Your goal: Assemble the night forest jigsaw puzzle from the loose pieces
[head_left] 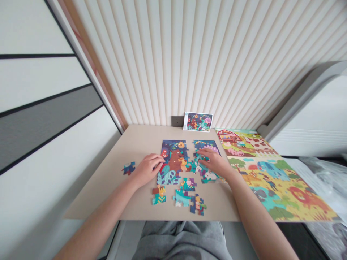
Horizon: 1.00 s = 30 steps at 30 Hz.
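Two partly joined sections of a jigsaw puzzle lie on the table, a narrow gap between their upper parts. The left section (pixel 175 159) shows a brown bear under a dark blue night scene. White rabbits and a purple fan-like tail appear on the right section (pixel 210 176). My left hand (pixel 148 169) is at the left section's outer edge, fingers bent close together and the thumb near their tips; whatever is between them is hidden. My right hand (pixel 215 163) lies over the right section, fingers stretched out, thumb apart from them, touching its pieces.
Loose puzzle pieces (pixel 159 196) lie nearer me, with joined pieces (pixel 182 198) beside them and another piece (pixel 128 168) far left. A picture card (pixel 199 122) leans on the ribbed wall. Farm (pixel 246 143) and animal (pixel 282 187) puzzles cover the table's (pixel 108 195) right side.
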{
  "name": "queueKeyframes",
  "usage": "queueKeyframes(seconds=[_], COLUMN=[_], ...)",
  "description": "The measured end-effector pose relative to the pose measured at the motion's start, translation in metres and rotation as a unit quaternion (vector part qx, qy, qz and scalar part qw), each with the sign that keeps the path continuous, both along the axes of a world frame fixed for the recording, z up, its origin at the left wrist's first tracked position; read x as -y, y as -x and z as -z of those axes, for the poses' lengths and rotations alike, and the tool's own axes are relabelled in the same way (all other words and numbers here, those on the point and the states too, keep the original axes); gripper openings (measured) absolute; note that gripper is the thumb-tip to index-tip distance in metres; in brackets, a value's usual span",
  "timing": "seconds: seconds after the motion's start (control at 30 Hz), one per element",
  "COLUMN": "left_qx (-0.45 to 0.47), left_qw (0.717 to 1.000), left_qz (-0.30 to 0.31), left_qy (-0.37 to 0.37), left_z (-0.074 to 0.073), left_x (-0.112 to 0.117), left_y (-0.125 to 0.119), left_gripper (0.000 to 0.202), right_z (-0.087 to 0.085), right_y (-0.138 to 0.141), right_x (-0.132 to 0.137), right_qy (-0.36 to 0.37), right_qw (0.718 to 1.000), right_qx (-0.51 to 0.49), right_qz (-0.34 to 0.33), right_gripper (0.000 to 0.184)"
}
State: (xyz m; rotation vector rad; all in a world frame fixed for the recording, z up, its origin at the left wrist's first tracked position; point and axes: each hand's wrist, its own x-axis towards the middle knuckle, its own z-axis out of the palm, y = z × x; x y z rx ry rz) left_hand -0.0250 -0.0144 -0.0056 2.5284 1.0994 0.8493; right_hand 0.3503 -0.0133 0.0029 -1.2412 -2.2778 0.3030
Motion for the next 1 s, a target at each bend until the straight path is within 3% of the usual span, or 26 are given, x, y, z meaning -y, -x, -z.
queueKeyframes(seconds=[1.0], left_qx=[-0.022], left_qw=[1.0], left_qz=[-0.006], left_qy=[0.009], left_z=[0.0022], left_x=[0.003], left_y=[0.0013], left_gripper=[0.022], right_z=[-0.0036], right_y=[0.0005], right_x=[0.004], right_qy=[0.024], right_qw=[0.999], right_qx=[0.015], right_qz=[0.029], right_gripper=[0.039])
